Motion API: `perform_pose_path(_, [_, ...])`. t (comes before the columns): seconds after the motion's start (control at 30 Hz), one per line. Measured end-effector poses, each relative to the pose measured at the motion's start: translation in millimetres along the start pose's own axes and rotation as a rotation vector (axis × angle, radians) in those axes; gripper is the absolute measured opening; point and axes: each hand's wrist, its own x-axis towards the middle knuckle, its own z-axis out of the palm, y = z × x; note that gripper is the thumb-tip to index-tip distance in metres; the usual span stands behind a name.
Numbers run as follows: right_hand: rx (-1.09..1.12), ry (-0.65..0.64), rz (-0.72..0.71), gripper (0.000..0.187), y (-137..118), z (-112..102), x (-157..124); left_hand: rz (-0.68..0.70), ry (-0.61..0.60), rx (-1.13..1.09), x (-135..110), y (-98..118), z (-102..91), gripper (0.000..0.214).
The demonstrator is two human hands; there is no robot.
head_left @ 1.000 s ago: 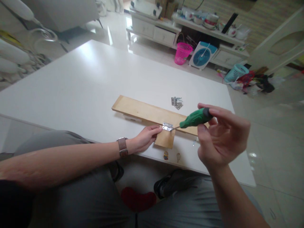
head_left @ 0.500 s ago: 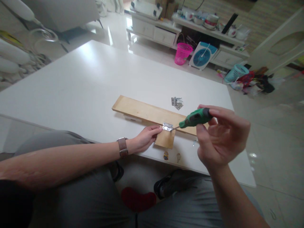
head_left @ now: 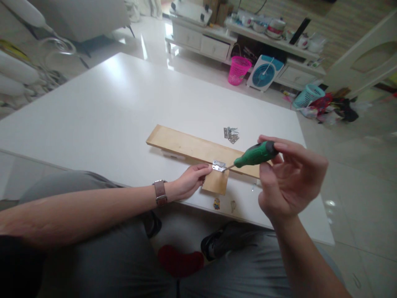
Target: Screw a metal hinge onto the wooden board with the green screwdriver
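A silver hinge (head_left: pixel 219 165) bridges a long wooden board (head_left: pixel 182 140) and a small wooden piece (head_left: pixel 215 183) on the side nearer me. My left hand (head_left: pixel 194 181) pinches the small piece at its left edge, with the thumb close to the hinge. In my right hand (head_left: pixel 288 178) is a green and black screwdriver (head_left: pixel 256 154), held by the end of its handle between thumb and fingers. Its shaft slants down to the left, and the tip meets the hinge's lower right corner. A screw under the tip is too small to make out.
Spare hinges and screws (head_left: pixel 231 134) lie beyond the board on the white table (head_left: pixel 108 107). Near the front edge are a small yellow cartoon figure (head_left: pixel 216 203) and a key-like item (head_left: pixel 233 206). A pink basket (head_left: pixel 239 70) and a fan (head_left: pixel 265 73) stand on the floor behind.
The screwdriver's handle has turned about its axis, its dark patches shifting out of sight. My right fingers moved slightly; my left hand and the wood stayed put.
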Motion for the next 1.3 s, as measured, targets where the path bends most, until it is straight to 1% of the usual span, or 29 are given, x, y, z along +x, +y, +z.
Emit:
perform_pose_path(0.17, [-0.073, 0.028, -0.030, 0.056, -1.6, -1.4, 4.4, 0.001, -0.008, -0.013, 0.2, -0.1, 0.0, 0.034])
perform_pose_path(0.33, [0.007, -0.005, 0.003, 0.052, -2.5, -0.4, 1.2, -0.008, -0.003, -0.008, -1.1, 1.5, 0.8, 0.035])
perform_pose_path(0.47, [0.060, -0.014, 0.001, 0.054, -0.6, -0.2, -1.9, -0.006, -0.007, -0.003, -1.9, 2.1, 1.0, 0.034])
perform_pose_path(0.57, [0.044, -0.007, 0.002, 0.054, -0.9, -0.9, -0.4, -0.006, -0.001, -0.006, -1.1, 1.1, 0.5, 0.036])
perform_pose_path(0.73, [-0.048, 0.007, 0.003, 0.048, -2.7, -1.3, 2.2, -0.013, -0.005, -0.016, 0.3, -0.5, -0.2, 0.037])
perform_pose_path(0.83, [-0.015, -0.017, 0.013, 0.046, -2.4, -0.4, 0.9, -0.014, 0.004, -0.013, -0.2, -0.1, -0.1, 0.036])
perform_pose_path(0.9, [0.012, -0.022, 0.010, 0.048, -1.8, 0.4, -0.1, -0.020, 0.016, -0.012, -0.4, 0.3, -0.1, 0.035])
perform_pose_path(1.0, [0.028, -0.009, -0.002, 0.052, -1.0, 1.0, 0.2, -0.026, 0.025, -0.017, -0.3, 0.6, 0.1, 0.034])
perform_pose_path(1.17, [-0.010, 0.037, -0.019, 0.054, -1.9, 1.0, 3.9, -0.018, 0.006, -0.025, 0.0, 0.0, 0.2, 0.036])
perform_pose_path(1.3, [0.018, 0.017, -0.004, 0.052, -3.8, 2.5, 4.6, -0.022, 0.011, -0.033, 0.1, 1.0, -1.2, 0.036])
